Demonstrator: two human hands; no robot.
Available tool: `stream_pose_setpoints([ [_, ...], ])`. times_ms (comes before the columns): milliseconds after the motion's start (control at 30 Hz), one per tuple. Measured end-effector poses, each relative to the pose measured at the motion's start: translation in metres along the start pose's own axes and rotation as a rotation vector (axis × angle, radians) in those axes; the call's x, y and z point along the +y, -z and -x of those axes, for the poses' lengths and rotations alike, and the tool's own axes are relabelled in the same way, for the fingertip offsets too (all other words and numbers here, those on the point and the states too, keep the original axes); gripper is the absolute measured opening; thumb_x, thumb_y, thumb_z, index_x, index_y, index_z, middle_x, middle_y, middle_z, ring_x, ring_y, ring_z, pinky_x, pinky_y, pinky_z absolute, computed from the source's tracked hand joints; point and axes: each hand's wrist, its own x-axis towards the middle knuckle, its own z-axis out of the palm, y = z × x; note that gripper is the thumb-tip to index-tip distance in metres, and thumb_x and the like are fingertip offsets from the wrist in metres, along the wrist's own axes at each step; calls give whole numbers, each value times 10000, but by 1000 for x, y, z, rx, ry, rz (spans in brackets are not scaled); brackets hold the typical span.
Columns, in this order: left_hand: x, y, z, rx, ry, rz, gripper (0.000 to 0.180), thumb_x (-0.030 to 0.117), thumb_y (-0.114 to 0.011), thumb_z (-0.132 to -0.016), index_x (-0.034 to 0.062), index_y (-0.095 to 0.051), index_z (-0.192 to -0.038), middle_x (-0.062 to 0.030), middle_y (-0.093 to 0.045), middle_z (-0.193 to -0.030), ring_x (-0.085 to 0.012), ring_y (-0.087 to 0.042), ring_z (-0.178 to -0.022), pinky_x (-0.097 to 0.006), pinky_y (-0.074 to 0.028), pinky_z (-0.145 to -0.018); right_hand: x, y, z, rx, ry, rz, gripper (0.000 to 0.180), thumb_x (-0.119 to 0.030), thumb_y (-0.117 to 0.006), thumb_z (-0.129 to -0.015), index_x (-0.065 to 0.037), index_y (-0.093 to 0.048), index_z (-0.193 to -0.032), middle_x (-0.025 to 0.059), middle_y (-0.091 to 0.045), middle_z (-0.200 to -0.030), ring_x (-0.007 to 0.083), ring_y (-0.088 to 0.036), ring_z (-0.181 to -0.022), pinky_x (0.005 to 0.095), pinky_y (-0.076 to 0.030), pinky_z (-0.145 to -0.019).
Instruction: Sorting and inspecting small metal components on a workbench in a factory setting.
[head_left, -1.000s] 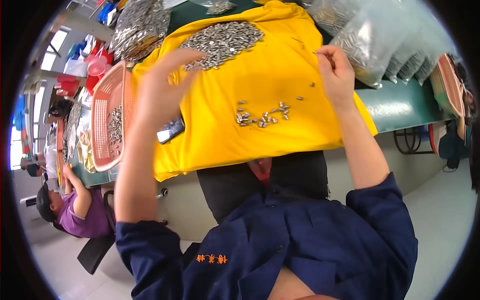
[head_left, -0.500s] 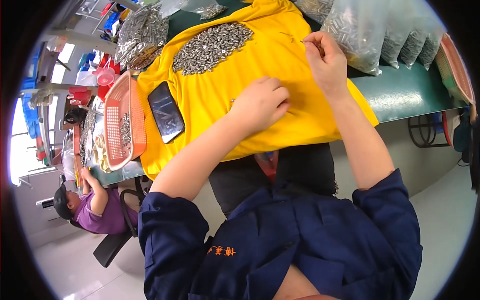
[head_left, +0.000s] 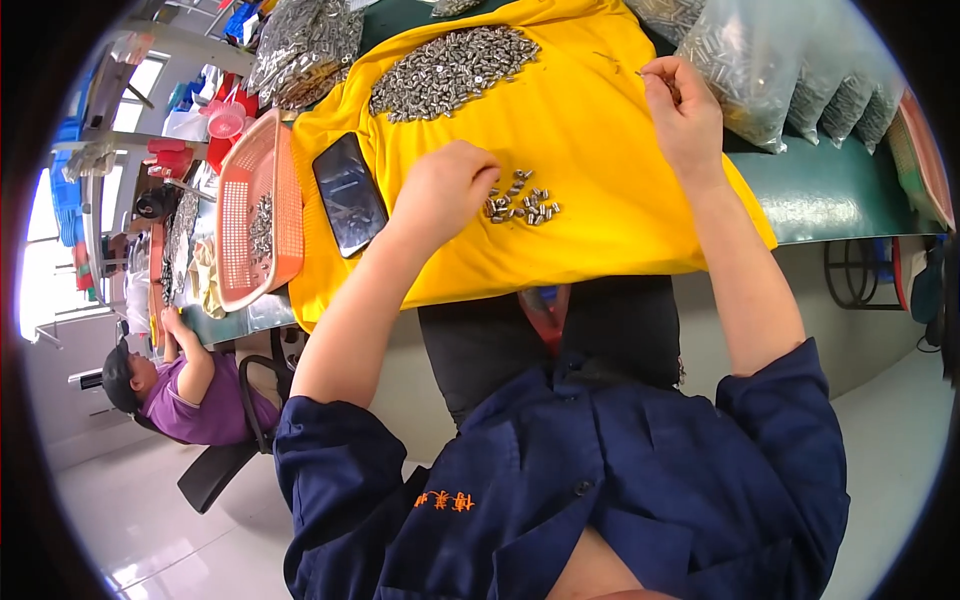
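Note:
A yellow cloth (head_left: 610, 190) is spread over the table. On its far left part lies a large heap of small silvery metal parts (head_left: 450, 75). Closer to me is a small cluster of the same kind of parts (head_left: 535, 208). My left hand (head_left: 445, 190) hovers at the left side of this cluster with its fingers curled together; what they hold, if anything, is hidden. Farther right, my right hand (head_left: 685, 120) is raised over the cloth in a pinch. Something tiny shows at its fingertips, too small to name.
A black phone (head_left: 350, 195) lies on the cloth's left side, beside a pink basket (head_left: 288, 205) with metal parts inside. Clear bags of metal parts (head_left: 745, 75) stand at the back right, near another basket (head_left: 918, 150). At far left sits a person in purple (head_left: 205, 405).
My left hand has moved left, uncovering the small cluster of parts. The right hand keeps its pinch over the cloth. The whole view has shifted slightly.

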Motion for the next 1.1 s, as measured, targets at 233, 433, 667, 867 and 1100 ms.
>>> stream_pose_setpoints([
  [233,20,-8,1,20,33,135,118,111,-556,-734,11,-567,-796,-127,-551,-752,-273,-547,-710,-325,-436,-649,1,1,-2,0,-9,-19,48,-55,-521,-762,-27,-511,-801,-32,-495,-632,32,-413,-536,177,-366,-505],
  [433,19,-25,-4,182,-150,-22,282,250,-648,-650,48,-556,-824,-115,-520,-832,-279,-504,-827,-347,-412,-721,0,-5,-4,2,152,210,71,-63,-522,-758,-40,-521,-825,51,-536,-678,148,-506,-601,249,-421,-584],
  [667,20,-32,2,170,-339,81,236,246,-644,-617,77,-517,-722,-98,-515,-812,-283,-496,-762,-354,-409,-676,8,7,0,-107,77,229,84,-64,-475,-814,-17,-512,-873,25,-506,-764,100,-471,-694,217,-395,-658],
  [867,21,-26,6,166,-341,27,216,240,-615,-608,94,-501,-718,-76,-487,-776,-256,-474,-785,-356,-393,-662,10,6,1,-151,49,218,85,-65,-457,-825,-12,-496,-878,14,-480,-770,87,-438,-691,202,-375,-652],
  [1100,7,-25,11,91,-375,24,186,250,-590,-634,101,-502,-702,-80,-482,-794,-252,-471,-787,-365,-392,-658,11,3,-2,-150,122,303,68,-48,-455,-819,-4,-487,-859,33,-487,-764,104,-454,-675,212,-385,-635],
])
